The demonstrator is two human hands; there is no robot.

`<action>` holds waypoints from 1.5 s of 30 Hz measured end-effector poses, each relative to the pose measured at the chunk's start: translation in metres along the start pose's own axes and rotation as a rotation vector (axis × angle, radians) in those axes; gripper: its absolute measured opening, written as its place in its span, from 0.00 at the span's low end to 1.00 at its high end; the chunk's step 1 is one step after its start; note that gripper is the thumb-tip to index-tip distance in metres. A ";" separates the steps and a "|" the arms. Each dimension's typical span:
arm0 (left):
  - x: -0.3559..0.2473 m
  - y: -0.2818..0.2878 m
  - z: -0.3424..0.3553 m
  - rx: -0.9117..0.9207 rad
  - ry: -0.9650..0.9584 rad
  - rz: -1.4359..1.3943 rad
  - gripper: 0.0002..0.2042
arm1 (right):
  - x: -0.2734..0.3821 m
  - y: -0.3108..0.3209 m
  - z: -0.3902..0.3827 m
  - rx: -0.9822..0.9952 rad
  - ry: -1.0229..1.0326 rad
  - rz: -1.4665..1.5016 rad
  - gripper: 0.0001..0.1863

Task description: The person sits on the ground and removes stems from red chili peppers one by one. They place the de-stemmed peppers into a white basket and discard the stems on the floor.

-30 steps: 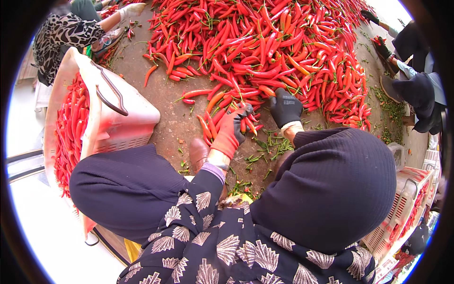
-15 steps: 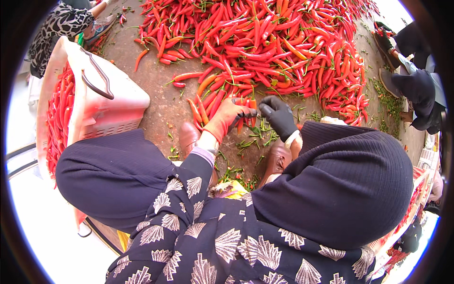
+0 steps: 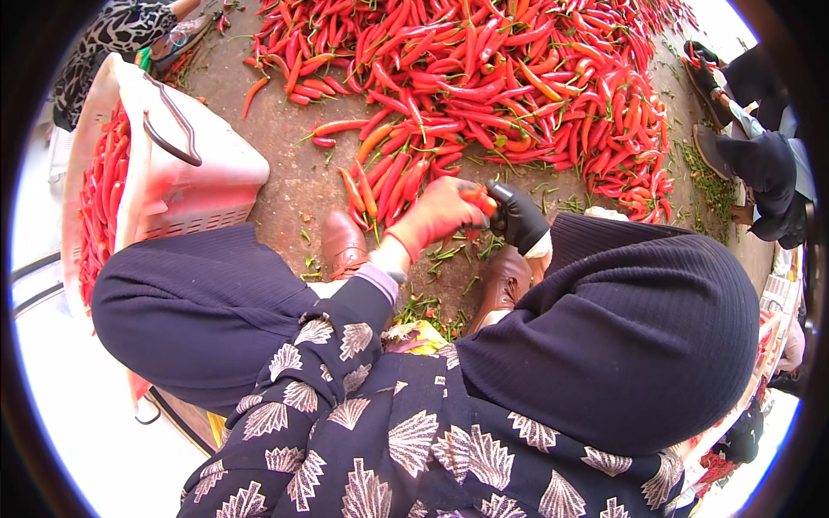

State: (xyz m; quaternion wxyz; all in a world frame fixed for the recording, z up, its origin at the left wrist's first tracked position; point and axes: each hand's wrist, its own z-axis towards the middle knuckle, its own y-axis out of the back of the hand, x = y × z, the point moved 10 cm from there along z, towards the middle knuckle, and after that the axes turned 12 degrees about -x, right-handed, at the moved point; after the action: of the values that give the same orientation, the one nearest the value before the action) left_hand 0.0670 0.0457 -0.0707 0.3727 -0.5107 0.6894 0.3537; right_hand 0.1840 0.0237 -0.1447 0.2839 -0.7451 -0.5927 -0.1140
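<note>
My left hand, in an orange-red glove, is closed around red chili peppers in front of my feet. My right hand, in a black glove, is curled against the right end of those peppers, thumb and fingers bent inward; exactly what it grips is hidden. A large pile of red chilies lies on the floor just beyond my hands, with loose ones nearest the left glove. Green stem scraps are scattered below both hands.
A pale crate full of chilies stands at my left. My brown shoes flank the scraps. A person sits at top left; co-workers in dark clothes are on the right, beside more crates.
My hands have drawn together: the right one moved from the pile down to the peppers in my left hand and curled its fingers. The view has shifted slightly.
</note>
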 end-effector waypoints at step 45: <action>0.032 0.011 0.017 0.164 0.322 -1.082 0.11 | 0.167 -0.007 -0.031 -0.920 1.262 -1.498 0.16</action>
State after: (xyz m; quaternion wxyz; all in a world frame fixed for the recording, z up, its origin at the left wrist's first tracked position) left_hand 0.0522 0.0486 -0.1059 0.4296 -0.8078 0.4028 -0.0246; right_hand 0.2274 0.1443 -0.0330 0.0892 -0.0356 -0.5449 -0.8330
